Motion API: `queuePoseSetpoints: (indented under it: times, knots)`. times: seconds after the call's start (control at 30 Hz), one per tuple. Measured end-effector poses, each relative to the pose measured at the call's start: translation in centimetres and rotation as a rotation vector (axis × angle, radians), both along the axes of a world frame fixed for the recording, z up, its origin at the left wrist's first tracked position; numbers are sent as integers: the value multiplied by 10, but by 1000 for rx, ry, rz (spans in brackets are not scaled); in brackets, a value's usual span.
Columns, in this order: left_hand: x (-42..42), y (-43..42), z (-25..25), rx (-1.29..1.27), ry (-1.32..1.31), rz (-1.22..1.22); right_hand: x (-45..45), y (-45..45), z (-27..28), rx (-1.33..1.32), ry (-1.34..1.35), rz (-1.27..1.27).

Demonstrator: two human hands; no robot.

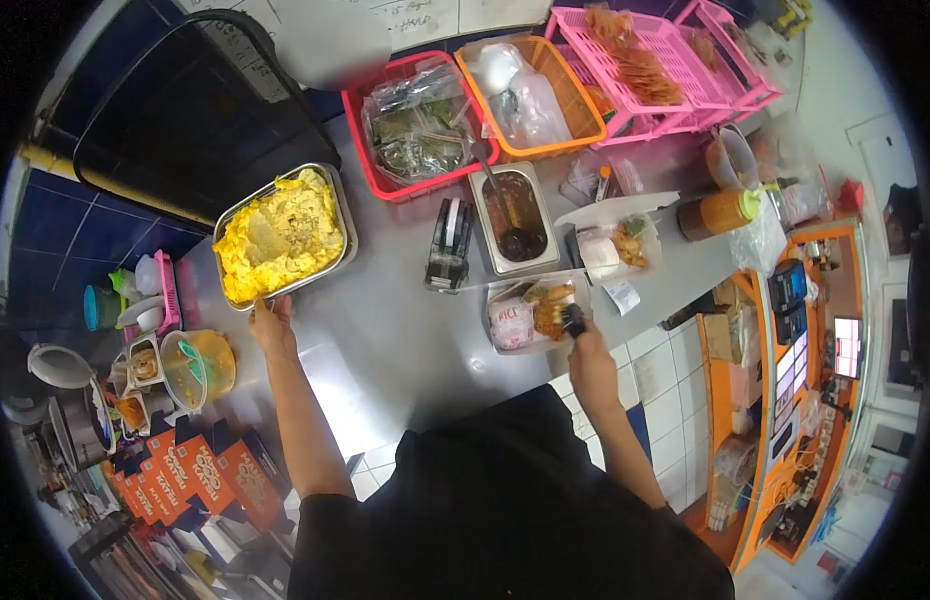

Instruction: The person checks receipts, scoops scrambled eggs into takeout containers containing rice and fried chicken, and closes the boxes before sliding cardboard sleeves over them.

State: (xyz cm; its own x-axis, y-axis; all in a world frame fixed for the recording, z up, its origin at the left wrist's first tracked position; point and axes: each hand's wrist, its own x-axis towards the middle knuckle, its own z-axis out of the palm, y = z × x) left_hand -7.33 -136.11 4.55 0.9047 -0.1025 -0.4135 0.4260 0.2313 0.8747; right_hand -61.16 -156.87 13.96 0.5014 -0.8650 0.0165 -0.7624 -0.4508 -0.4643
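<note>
The right hand point(588, 350) was wrapped around the dark handle of a utensil point(573, 321), its fingers pressed together on it. The utensil's head was at the right side of an open food box point(541, 348), over or against the browned food point(551, 312) there; whether the 2 touched could not be told. A wrapped packet point(510, 324) marked "RICE" lay in the left part of the same box.

The left hand point(271, 325) was at the near edge of a metal tray point(348, 225) heaped with yellow food point(278, 238). Its fingers met the tray, but whether they pinched the rim or only supported it could not be told.

Both the tray and the box were on a steel counter point(395, 330), well apart, with a black device point(448, 250) between them. Just behind the box stood a metal pan point(545, 215) of dark sauce, a ladle point(492, 183) resting in it. To the right of the pan was a 2nd open box point(619, 207), near an amber bottle point(707, 216) with a green cap. Along the back stood a red basket point(356, 135), an orange basket point(592, 112) and a pink rack point(675, 121).
</note>
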Motion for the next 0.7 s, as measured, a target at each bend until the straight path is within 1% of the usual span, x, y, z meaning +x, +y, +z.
queuePoseSetpoints:
  times: [0.03,0.07,0.17,0.27,0.3,0.33,0.37,0.4,0.43,0.5,0.57,0.63,0.7]
  knots:
    - [1,1,-2,-13,0,6,-1,0,-15,-243,137,162]
    - [1,0,-1,-10,7,5,1,5,-9,-36,226,121]
    - [3,2,-3,3,29,31,-2,6,1,3,230,51]
    - [2,-4,-3,24,33,63,-15,0,2,172,-275,-33]
    - [-1,-7,-2,34,40,48,-8,1,18,641,-606,-308]
    - [-3,-5,0,46,42,49,-4,-6,33,798,-778,-286]
    - [-3,1,-4,105,27,-26,12,-13,54,930,-798,-339]
    - [-12,-7,1,84,-68,30,34,-17,75,985,-790,-308]
    - [-21,-17,29,50,-19,96,70,-18,102,994,-766,-223]
    - [-21,-18,28,1,27,132,131,-21,119,1056,-754,-94]
    - [-21,-15,29,10,40,132,204,-26,116,867,-550,214]
    - [-21,-16,30,5,49,128,294,-27,101,724,-429,495]
    - [-23,-16,37,-2,50,132,382,-42,62,-117,-342,929]
